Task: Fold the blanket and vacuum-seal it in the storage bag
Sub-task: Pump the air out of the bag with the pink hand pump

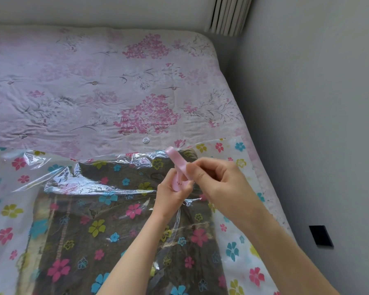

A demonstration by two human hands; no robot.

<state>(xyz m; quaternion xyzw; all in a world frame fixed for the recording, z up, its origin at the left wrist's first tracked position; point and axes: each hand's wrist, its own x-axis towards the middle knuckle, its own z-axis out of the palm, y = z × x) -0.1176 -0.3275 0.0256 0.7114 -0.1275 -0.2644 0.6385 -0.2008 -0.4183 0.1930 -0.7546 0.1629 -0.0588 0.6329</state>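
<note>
Across the lower left and centre of the frame lies the clear plastic storage bag printed with pink, blue and yellow flowers [11,211], flat on the pink floral bedsheet [73,86]. Inside it, filling the lower centre, sits the folded dark brown blanket [77,248]. I judge the film thin, slick and crinkly; it has no stiffness of its own and slides over the soft blanket, so it is best taken at its edges, not pinched mid-panel.

Just right of centre, my left hand [170,199] is curled round the base of the small pink plastic hand pump [178,169], low against the bag. My right hand [217,179] pinches the pump's upper shaft, fingers bent around it. The pump looks light and rigid, slim enough to twist out of a loose hold, so I would keep the lower hand firm at the base.

Above the pump, at mid-frame, a small round white cap [146,140] rests on the sheet, apart from the bag.
</note>
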